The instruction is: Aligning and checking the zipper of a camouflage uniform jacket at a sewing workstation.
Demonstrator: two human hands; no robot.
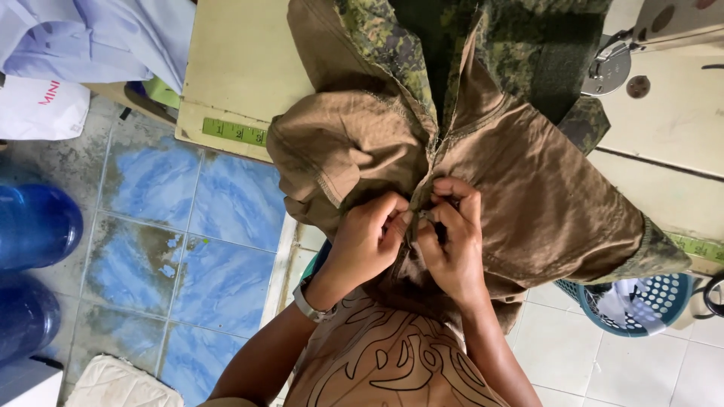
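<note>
Left hand and right hand both curled, fingertips pinching centre seam of inside-out garment, matte brown lining, camouflage weave far side, draped off near edge of beige table, green tape measure left, teal perforated basket right.

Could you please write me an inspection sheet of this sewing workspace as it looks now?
Surface: beige sewing table with a green measuring tape strip along its edge.
Job's things: brown garment with green camouflage outer fabric, bunched, seam pinched at its middle.
Clutter: teal perforated plastic basket with cloth; pale blue fabric; blue plastic bottles.
Hands: left hand and right hand both grip the seam; metal wristwatch on left wrist.
Cables: nothing seen.
Surroundings: blue tiled floor.
</note>
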